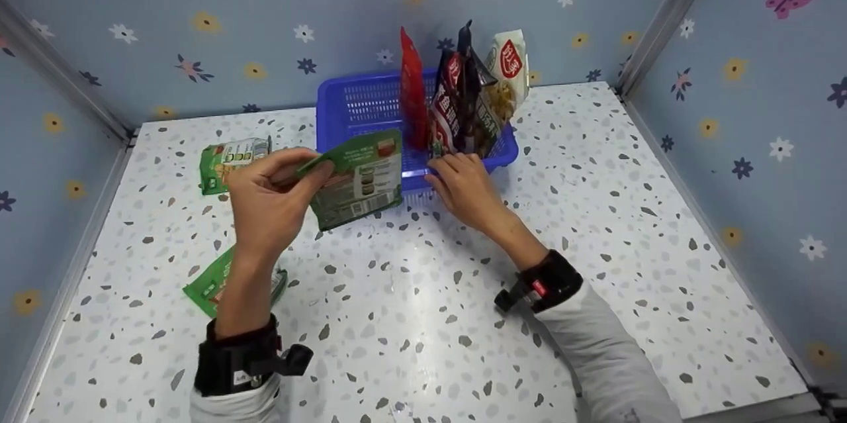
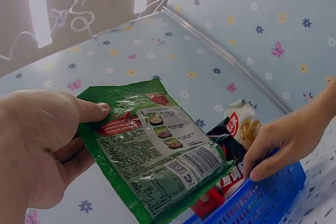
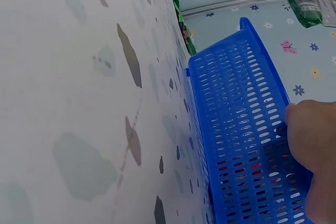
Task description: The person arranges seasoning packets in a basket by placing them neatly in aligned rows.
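Note:
My left hand (image 1: 268, 211) pinches a green seasoning packet (image 1: 364, 178) by one end, thumb on its printed back. The packet is held up before the left part of a blue plastic basket (image 1: 325, 105), overlapping its front edge in the head view. Cooking steps and a barcode show on its back in the left wrist view. My right hand (image 1: 470, 191) grips the basket's front rim, fingers over the edge. Standing inside the basket are a red packet (image 1: 413, 92), dark packets (image 1: 447, 105) and a white packet (image 1: 519, 59), gathered toward its right side.
Two more green packets lie on the speckled table (image 1: 410, 317): one (image 1: 222, 165) left of the basket, another (image 1: 208, 284) partly hidden under my left forearm. Flower-patterned panels (image 1: 251, 6) enclose the back and sides, the back one close behind the basket.

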A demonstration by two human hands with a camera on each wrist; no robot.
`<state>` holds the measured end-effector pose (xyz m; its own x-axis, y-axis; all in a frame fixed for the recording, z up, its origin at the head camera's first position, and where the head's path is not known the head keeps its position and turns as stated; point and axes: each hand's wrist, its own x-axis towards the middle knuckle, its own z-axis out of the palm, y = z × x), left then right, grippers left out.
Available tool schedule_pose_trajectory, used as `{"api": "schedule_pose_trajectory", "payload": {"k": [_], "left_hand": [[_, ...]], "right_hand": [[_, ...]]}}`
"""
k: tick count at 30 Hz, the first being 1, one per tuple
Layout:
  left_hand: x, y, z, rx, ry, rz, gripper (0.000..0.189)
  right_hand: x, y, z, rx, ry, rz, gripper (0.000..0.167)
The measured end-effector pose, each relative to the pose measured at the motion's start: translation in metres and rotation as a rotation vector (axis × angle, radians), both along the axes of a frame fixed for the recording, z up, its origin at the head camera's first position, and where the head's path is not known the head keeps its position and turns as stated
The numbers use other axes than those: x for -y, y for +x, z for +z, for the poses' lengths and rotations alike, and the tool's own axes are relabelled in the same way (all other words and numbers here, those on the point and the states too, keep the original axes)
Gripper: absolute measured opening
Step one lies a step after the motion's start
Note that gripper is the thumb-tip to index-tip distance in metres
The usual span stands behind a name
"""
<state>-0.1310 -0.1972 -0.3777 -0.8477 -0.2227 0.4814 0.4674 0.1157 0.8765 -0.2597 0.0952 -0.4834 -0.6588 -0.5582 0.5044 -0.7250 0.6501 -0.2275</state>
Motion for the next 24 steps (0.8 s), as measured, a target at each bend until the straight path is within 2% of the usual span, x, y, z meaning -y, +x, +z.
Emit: {"api": "schedule_pose_trajectory", "payload": {"k": [5,8,11,16,20,24], "left_hand": [[-0.024,-0.003,0.004,-0.012,0.032,-0.082,0.014],[-0.033,-0.004,0.004,-0.003,0.016,-0.088,0.015],[-0.039,-0.004,0.004,0.001,-0.007,-0.090,0.014],[-0.043,-0.004,0.001,-0.002,-0.036,-0.095,0.014],[-0.044,-0.005,-0.002,-0.003,-0.047,-0.089,0.014],[-0.045,-0.005,-0.002,0.009,-0.046,-0.100,0.015]], "right_hand": [[-0.001,0.000,0.000,0.001,0.029,-0.013,0.030],[-0.002,-0.001,0.000,-0.003,0.053,-0.016,0.024],[-0.004,-0.003,0.002,0.016,0.031,0.007,0.027],[-0.011,-0.002,0.017,0.134,-0.174,0.103,0.031],[-0.020,0.006,0.041,0.222,-0.379,0.160,0.035],[-0.030,0.020,0.066,0.308,-0.539,0.239,0.043]]}}
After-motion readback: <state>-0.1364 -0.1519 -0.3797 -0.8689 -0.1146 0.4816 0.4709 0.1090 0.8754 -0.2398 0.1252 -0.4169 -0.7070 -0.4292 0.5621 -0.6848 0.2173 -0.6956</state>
